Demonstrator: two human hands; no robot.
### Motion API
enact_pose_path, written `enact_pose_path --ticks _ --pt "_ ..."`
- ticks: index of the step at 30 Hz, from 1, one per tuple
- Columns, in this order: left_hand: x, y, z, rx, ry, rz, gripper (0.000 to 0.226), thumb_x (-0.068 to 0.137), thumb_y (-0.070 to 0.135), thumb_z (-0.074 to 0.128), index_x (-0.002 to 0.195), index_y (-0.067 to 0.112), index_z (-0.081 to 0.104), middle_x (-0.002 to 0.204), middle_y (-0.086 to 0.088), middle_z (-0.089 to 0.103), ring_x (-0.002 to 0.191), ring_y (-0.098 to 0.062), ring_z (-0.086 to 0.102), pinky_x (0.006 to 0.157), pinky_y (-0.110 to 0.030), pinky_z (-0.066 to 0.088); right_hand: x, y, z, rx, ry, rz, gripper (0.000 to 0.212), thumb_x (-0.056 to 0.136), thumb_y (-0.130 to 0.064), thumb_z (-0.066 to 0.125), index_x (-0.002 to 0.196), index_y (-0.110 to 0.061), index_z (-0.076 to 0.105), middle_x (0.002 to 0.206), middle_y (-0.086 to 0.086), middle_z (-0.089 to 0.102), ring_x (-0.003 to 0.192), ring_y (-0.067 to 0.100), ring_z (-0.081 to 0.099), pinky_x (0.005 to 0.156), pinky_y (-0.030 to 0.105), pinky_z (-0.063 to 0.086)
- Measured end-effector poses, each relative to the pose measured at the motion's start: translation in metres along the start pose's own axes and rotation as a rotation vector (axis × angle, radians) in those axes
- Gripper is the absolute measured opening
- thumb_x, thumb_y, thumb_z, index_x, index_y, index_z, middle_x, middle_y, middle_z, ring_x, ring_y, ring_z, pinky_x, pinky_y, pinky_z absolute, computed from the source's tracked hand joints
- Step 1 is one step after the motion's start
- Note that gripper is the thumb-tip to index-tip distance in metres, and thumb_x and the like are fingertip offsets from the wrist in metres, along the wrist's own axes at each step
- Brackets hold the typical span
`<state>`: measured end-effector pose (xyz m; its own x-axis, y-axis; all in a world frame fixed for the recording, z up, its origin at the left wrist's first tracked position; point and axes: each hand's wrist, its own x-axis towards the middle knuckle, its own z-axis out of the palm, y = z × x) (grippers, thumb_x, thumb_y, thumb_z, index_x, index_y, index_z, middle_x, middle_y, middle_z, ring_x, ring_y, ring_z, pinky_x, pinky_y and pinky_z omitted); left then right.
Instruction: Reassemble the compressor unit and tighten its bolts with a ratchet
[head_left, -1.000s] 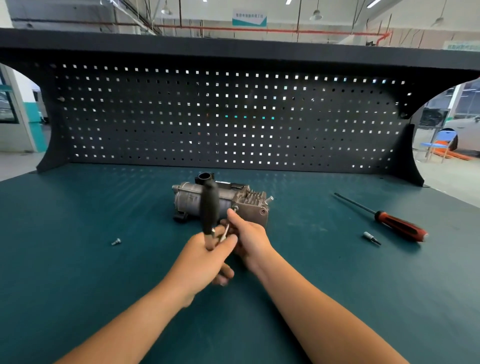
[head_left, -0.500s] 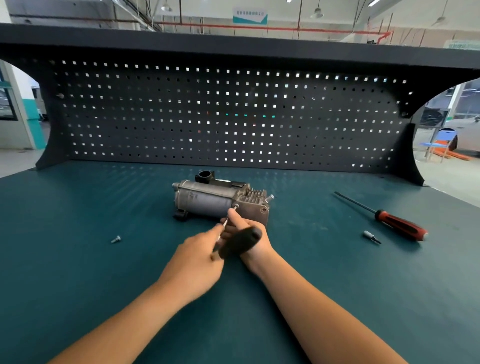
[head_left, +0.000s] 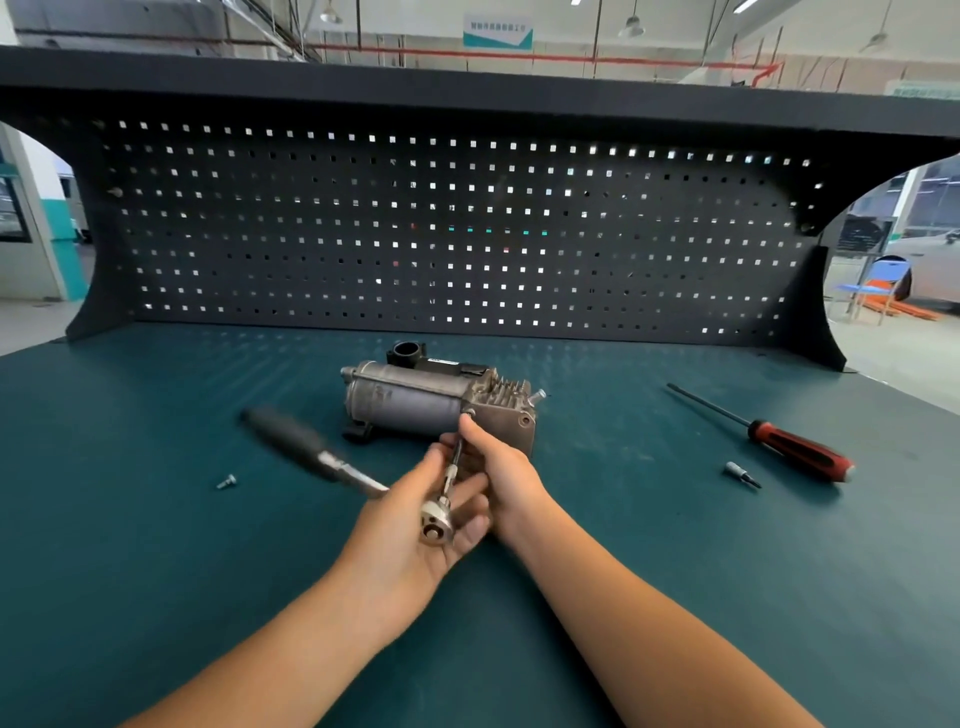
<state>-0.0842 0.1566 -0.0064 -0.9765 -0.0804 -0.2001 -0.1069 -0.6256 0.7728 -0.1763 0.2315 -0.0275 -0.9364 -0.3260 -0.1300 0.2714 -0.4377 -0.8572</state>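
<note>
Bolt (head_left: 470, 413) tightening on compressor (head_left: 410, 405): left hand (head_left: 410, 535) grips ratchet (head_left: 332, 462); right hand (head_left: 506, 467) pinches its shaft. Next: steady handle swing.

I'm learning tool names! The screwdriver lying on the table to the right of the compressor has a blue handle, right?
Not quite. The head view shows that the screwdriver lying on the table to the right of the compressor has a red handle, not a blue one.

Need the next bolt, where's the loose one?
In the head view, the loose bolt lies on the green bench, left of the compressor and close to the ratchet handle.
</note>
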Motion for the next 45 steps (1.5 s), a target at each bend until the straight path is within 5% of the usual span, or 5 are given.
enact_pose_path --ticks 5,18,29,40,45 --pt "-0.003 0.012 -0.004 -0.256 0.025 -0.167 0.020 0.091 0.017 0.046 0.091 0.000 0.057 0.046 -0.002 0.050 0.028 -0.004 0.037 0.029 -0.010 0.030 0.005 0.004 0.000 -0.085 -0.001 -0.030 0.032 0.093 -0.035 0.054 0.083 -0.008 0.066 0.072 0.002 0.073 0.067 0.013 0.066 0.075 0.028 0.052" --pt "0.008 0.000 -0.025 1.765 0.137 0.820 0.041 0.089 0.030 0.047 0.129 0.026 0.038 0.101 0.005 0.058 0.094 -0.020 0.058 0.067 -0.028 0.040 0.005 0.009 0.002 -0.183 0.073 -0.127 0.029 0.090 -0.034 0.060 0.078 -0.009 0.066 0.064 -0.002 0.071 0.056 0.005 0.065 0.056 0.018 0.050" --pt "0.000 0.011 -0.005 -0.216 0.055 -0.147 0.030 0.094 0.019 0.047 0.080 -0.001 0.064 0.054 -0.008 0.062 0.032 -0.009 0.050 0.033 -0.014 0.043 0.006 0.006 0.000 -0.037 -0.018 -0.026 0.027 0.091 -0.029 0.058 0.083 -0.005 0.066 0.076 0.006 0.073 0.070 0.015 0.067 0.077 0.030 0.054" --pt "0.007 0.011 -0.025 2.044 0.234 0.763 0.050 0.092 0.025 0.042 0.140 0.030 0.029 0.105 0.007 0.063 0.099 -0.017 0.060 0.071 -0.028 0.034 0.010 0.010 0.001 -0.084 0.050 -0.074 0.024 0.086 -0.031 0.065 0.076 -0.009 0.067 0.069 0.003 0.071 0.060 0.011 0.065 0.060 0.021 0.051" --pt "0.011 0.015 -0.028 1.654 0.091 0.672 0.011 0.089 0.020 0.047 0.097 0.027 0.050 0.081 0.009 0.063 0.084 -0.015 0.062 0.066 -0.027 0.040 0.010 0.010 0.004 -0.042 0.068 -0.079 0.023 0.088 -0.023 0.064 0.074 -0.005 0.066 0.065 0.004 0.070 0.059 0.013 0.065 0.058 0.022 0.052"
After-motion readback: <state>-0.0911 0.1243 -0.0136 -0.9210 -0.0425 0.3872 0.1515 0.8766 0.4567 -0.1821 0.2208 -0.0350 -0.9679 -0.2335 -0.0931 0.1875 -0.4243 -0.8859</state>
